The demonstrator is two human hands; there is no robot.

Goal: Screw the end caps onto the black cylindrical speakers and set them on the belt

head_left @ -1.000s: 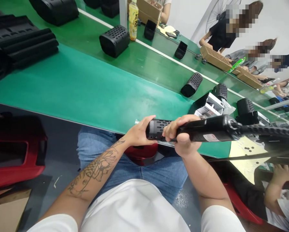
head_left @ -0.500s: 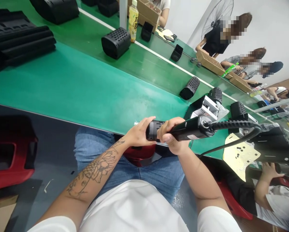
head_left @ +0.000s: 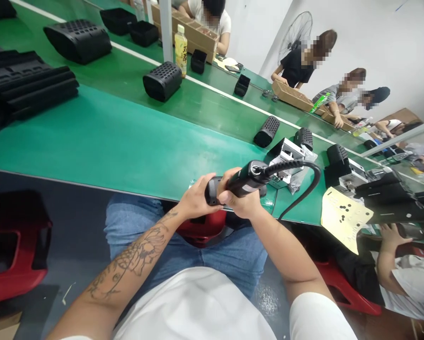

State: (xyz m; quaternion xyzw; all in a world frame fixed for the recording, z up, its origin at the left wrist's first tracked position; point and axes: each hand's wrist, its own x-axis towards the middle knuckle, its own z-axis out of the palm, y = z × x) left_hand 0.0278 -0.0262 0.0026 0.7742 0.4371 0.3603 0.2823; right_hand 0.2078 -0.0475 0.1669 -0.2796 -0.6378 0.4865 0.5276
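My left hand [head_left: 197, 198] wraps a small black perforated housing [head_left: 211, 190] just off the near edge of the green bench [head_left: 127, 137], above my lap. My right hand [head_left: 241, 200] grips a black corded power tool [head_left: 249, 177], its tip pressed against the housing. The tool's coiled black cable [head_left: 304, 172] loops to the right over the bench. Most of the housing is hidden by my fingers.
Several black perforated housings [head_left: 161, 80] lie on the belt, with metal fixtures [head_left: 286, 156] to the right and stacked black parts [head_left: 28, 89] at left. A yellow card [head_left: 343, 217] lies at right. Other people sit around; one person's arm [head_left: 392, 255] is close by on the right. Red stools [head_left: 13, 245] stand below.
My right hand has swung the tool from lying level to standing more upright, drawing its rear end in toward me. The camera view has shifted to the right.
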